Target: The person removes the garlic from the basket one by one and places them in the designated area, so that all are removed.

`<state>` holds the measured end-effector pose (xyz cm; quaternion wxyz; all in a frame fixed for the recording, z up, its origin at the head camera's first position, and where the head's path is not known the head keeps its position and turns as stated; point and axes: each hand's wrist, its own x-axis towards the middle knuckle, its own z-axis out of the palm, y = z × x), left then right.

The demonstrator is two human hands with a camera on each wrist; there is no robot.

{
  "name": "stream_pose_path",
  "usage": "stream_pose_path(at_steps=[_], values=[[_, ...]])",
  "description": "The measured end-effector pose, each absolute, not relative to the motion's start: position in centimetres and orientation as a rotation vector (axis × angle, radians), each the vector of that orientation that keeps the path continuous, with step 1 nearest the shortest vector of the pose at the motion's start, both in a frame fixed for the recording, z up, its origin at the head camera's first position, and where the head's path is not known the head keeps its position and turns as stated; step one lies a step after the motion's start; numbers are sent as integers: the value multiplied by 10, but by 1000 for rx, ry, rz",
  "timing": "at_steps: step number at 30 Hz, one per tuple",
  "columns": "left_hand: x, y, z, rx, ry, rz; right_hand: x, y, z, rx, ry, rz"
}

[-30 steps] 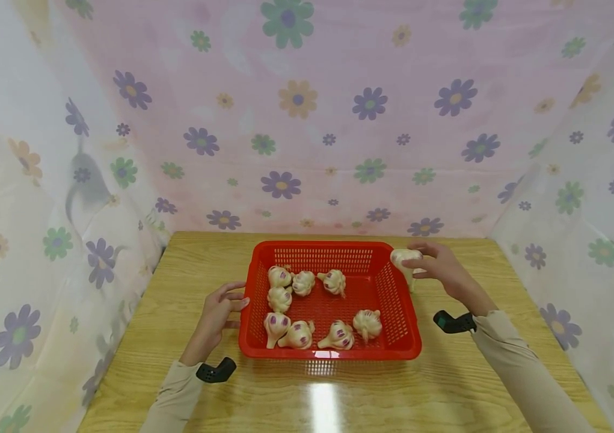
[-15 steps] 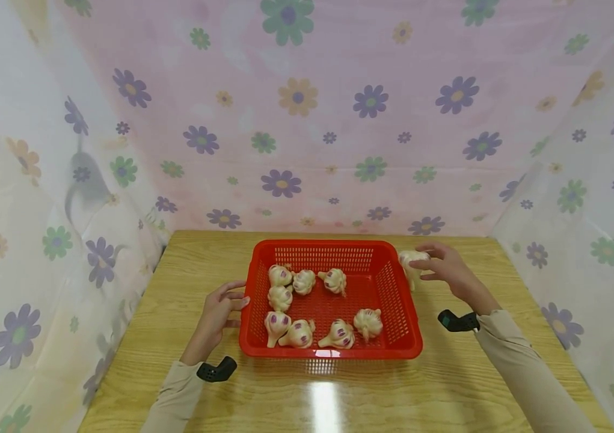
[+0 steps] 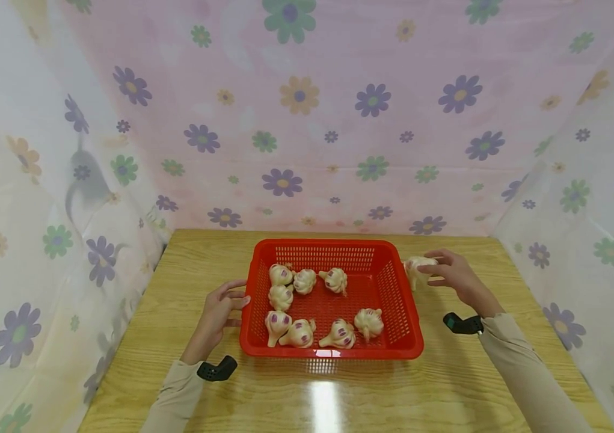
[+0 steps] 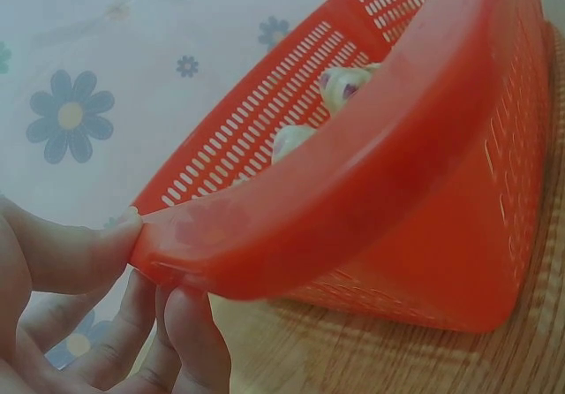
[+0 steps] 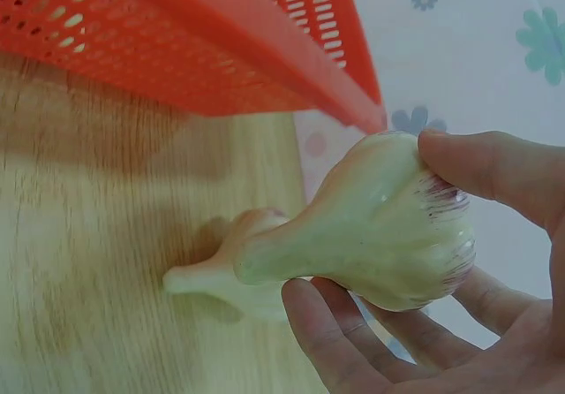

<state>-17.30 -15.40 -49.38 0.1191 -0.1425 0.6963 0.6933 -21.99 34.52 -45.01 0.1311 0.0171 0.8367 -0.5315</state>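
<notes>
My left hand (image 3: 217, 313) pinches the left rim of a red plastic basket (image 3: 331, 353). In the left wrist view the thumb lies on top of the rim and the fingers are bent beneath it. Outside the basket's right end, my right hand (image 3: 458, 278) holds a garlic bulb (image 5: 397, 226) between thumb and fingers. Its stem points away from the palm. Behind it, a second garlic bulb (image 5: 225, 270) lies on the table in the right wrist view. Several garlic bulbs (image 3: 299, 334) sit inside the basket, mostly at its left and front.
A wooden table (image 3: 198, 258) carries the basket. Flower-patterned cloth (image 3: 307, 138) stands around the back and both sides. Black wrist devices (image 3: 217, 368) are worn on both forearms.
My right hand has shifted to the right and slightly toward me with the garlic bulb, away from the basket's right rim. The left hand and basket stay nearly still.
</notes>
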Motion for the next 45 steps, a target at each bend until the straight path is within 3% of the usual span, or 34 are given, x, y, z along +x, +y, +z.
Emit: stream_pose_path(at_steps=[45], values=[[-175,-154,-497,-434,2044,2033,-238,389,-480,183,2499,-1443]])
